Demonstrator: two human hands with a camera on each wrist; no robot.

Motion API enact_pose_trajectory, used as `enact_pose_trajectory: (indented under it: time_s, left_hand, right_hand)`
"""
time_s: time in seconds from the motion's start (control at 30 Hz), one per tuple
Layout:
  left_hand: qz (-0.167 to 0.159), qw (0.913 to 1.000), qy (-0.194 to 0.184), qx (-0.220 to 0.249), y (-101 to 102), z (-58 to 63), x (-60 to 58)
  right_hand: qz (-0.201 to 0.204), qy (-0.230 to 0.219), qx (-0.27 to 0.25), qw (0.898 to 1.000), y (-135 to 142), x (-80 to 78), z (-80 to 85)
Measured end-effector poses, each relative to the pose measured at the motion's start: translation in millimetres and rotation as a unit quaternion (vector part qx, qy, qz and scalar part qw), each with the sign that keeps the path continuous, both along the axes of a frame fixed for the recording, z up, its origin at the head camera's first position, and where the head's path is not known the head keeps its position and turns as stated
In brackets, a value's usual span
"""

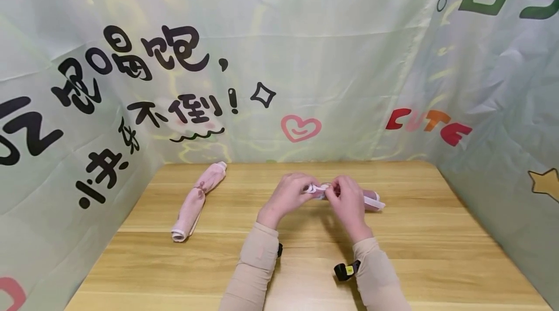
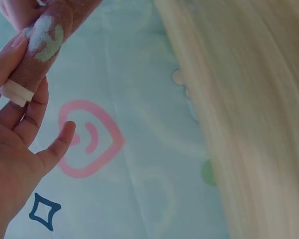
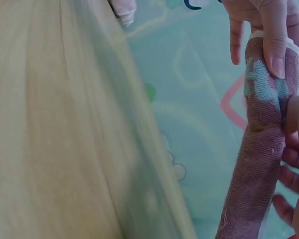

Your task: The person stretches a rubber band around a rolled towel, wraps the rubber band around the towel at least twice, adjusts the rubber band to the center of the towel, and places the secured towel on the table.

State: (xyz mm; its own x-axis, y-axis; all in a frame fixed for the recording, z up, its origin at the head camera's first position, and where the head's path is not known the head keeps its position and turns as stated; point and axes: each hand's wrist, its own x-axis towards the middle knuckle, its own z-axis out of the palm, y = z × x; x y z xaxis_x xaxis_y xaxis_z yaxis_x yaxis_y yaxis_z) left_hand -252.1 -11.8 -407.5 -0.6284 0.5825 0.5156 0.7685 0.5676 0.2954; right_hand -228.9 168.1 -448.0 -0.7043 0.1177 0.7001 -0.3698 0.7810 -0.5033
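Left hand (image 1: 288, 195) and right hand (image 1: 348, 204) are both on one pink towel roll (image 3: 251, 172), right of centre toward the far side of the bench (image 1: 436, 253). Left to right: another roll (image 1: 191, 206), cinched mid-length, lies on the left; left thumb and fingers pinch the held one's left end; right ones pinch beside its thin band (image 3: 265, 128), can't tell if they've got that too. Imo hold the left pinch snug and work the band evenly so nothing unrolls.

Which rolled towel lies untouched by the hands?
The pale pink towel, lying farther left; the left hand and right hand hold the darker towel.
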Motion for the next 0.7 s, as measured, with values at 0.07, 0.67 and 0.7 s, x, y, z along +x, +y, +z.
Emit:
enact_pose_trajectory:
  time_s: [0.07, 0.67, 0.7]
  left_hand:
    - [0.000, 1.0000, 0.000, -0.006, 1, 2.4, 2.2]
    - [0.026, 0.9975, -0.009, 0.065, -9, 2.1, -0.8]
    - [0.031, 0.9974, -0.010, 0.064, -9, 1.9, -1.0]
  right_hand:
    - [-0.028, -0.032, -0.017, 0.999, 3, 0.7, 1.9]
    - [0.036, -0.097, -0.053, 0.993, 17, 0.6, 6.7]
    - [0.046, -0.089, -0.053, 0.994, 17, 0.5, 6.0]
